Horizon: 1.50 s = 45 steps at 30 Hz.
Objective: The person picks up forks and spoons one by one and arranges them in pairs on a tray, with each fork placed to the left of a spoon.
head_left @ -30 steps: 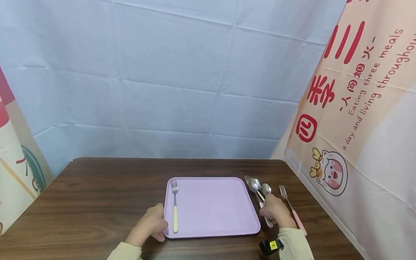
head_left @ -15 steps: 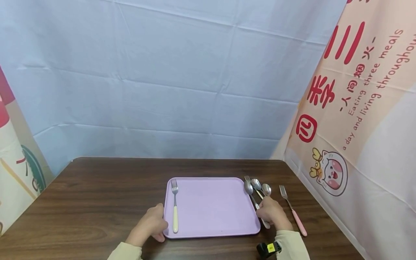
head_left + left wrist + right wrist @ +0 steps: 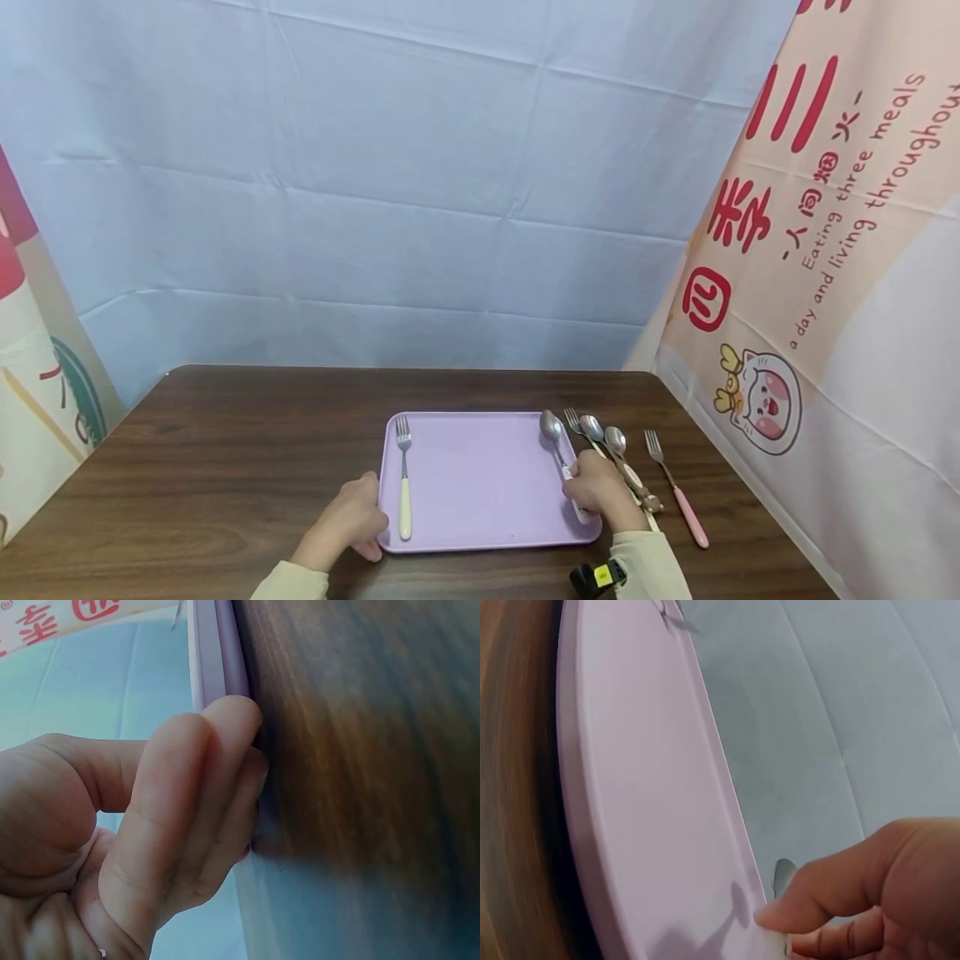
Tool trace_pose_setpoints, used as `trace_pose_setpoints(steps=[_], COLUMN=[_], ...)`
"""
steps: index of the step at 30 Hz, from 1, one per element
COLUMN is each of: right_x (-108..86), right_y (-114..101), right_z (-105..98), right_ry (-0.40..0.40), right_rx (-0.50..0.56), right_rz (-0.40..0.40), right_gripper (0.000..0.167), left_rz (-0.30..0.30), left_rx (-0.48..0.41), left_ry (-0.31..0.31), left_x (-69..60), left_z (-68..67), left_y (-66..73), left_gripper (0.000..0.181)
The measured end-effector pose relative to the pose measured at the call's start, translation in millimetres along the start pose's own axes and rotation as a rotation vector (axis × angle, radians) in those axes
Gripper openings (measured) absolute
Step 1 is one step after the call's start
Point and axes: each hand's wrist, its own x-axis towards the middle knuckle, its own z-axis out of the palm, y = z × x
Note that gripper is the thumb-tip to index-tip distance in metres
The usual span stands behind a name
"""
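Steel spoon point(image 3: 551, 425), pale-handled, lies over the R side of a lilac tray point(image 3: 480, 483), bowl nr the tray's far R corner, handle pinched in a person's R hand point(image 3: 596, 483); can't tell if metal touches tray. L hand point(image 3: 345, 512) grips the tray's L edge toward its near corner, thumb by the rim.

Main risk, prob.: spoon let go too close to the tray's R rim, so the handle straddles the lip & tips outward. A loose pinch could also let the heavy-looking bowl swing & clatter. A tug from the L hand might skew the tray & send the yellow-handled fork point(image 3: 405, 492), inside its L rim, sliding. R sleeve point(image 3: 651, 567) could snag the cutlery cluster just R of the tray: a fork point(image 3: 573, 419) & 2 spoons point(image 3: 592, 427) point(image 3: 616, 439).

Materials: tray smooth, matte, prob. plastic, rounded corners, low raised lip. Spoon bowls oval, shiny; fork tines slim. Farther R of tray, a pink-handled fork point(image 3: 690, 517). Under tray, dark wood-grain tabletop point(image 3: 247, 467); behind it, creased pale-blue cloth point(image 3: 390, 208).
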Motion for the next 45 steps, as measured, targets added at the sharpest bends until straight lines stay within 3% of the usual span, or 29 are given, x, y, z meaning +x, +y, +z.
trace_pose_setpoints(steps=[10,28,45], right_x=[1.0,2.3,-0.6], right_y=[-23,-71,-101], right_z=[20,56,76], right_ry=[-0.02,-0.069,-0.089], right_rx=[0.056,0.11,0.148], right_rz=[0.002,-0.124,-0.156], right_gripper=[0.021,0.012,0.024], left_rz=[-0.013,-0.005,0.008], left_rx=[-0.032,0.018,0.062], left_ry=[0.005,0.024,0.016], left_x=[2.8,1.1,-0.6], left_z=[1.1,0.1,0.5], left_y=[0.6,0.2,3.9], left_gripper=[0.033,0.031,0.023])
